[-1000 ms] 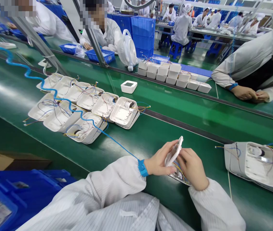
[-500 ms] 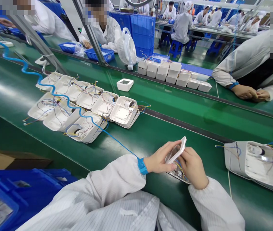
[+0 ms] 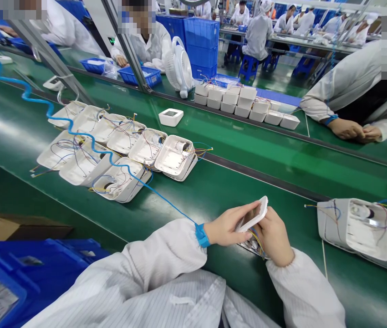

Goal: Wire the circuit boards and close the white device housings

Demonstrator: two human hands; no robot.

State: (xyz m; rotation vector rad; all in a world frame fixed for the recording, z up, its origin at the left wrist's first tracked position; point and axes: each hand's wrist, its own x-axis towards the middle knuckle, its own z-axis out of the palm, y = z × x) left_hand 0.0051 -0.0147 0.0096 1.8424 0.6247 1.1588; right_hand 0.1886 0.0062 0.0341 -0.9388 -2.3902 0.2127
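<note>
My left hand [image 3: 226,226] grips a white-framed panel [image 3: 254,216], thumb at its lower edge and fingers along the top. The panel is tilted over a white housing [image 3: 252,245] with wires and parts inside, mostly hidden beneath it. My right hand [image 3: 277,237] is at the panel's right side, its fingers bent behind the panel near the yellow and blue wires; the fingertips are hidden, so what they hold cannot be made out. A blue wrist strap [image 3: 201,235] with a coiled blue cord is on my left wrist.
Open white housings [image 3: 175,157] with loose wires stand in rows at the left, and more [image 3: 367,223] at the right. A white unit [image 3: 170,117] lies on the green belt [image 3: 241,141]. Beyond are a fan [image 3: 180,68], stacked housings and a person's hands [image 3: 353,130].
The white-framed panel has shifted slightly right and tilted a little flatter. On the belt, the white unit has moved left.
</note>
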